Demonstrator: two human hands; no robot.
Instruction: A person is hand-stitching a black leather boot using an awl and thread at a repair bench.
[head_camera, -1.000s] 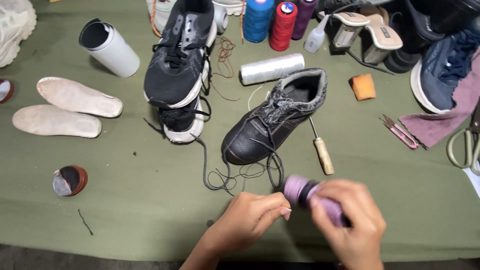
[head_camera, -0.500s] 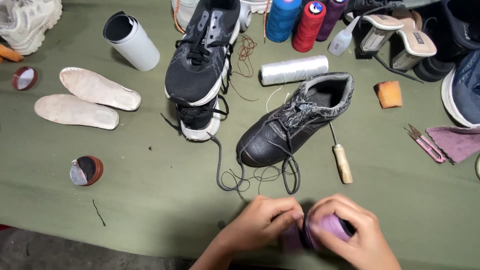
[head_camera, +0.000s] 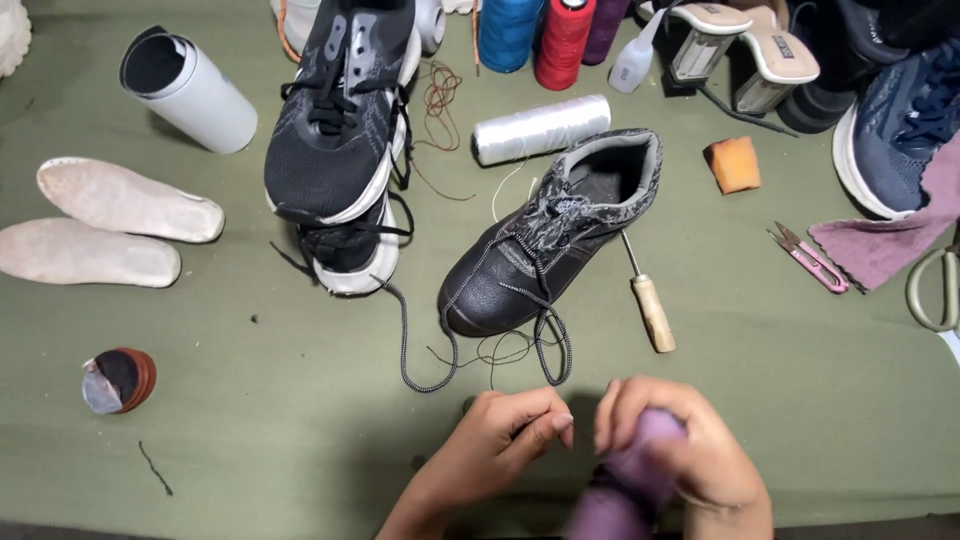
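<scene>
My right hand (head_camera: 672, 440) grips a purple spool of thread (head_camera: 620, 490) low at the front edge. My left hand (head_camera: 505, 435) is beside it with fingertips pinched on a thin dark thread. Just beyond both hands lies a black leather boot (head_camera: 545, 235) with loose laces and a dark thread trailing toward me. A wooden-handled awl (head_camera: 650, 305) rests to the right of the boot.
Two stacked black sneakers (head_camera: 340, 130) lie left of the boot, with two insoles (head_camera: 110, 220) and a white cylinder (head_camera: 190, 90) further left. A white spool (head_camera: 540, 128), coloured spools (head_camera: 535, 30), an orange block (head_camera: 735, 163), pink snips (head_camera: 810, 258), a purple cloth and other shoes lie behind and right. A small round tin (head_camera: 120, 380) sits at the left.
Both hands have drawn closer to me and lower in view, still together on the purple spool. The view has shifted, so the shoes sit further right and lower.
</scene>
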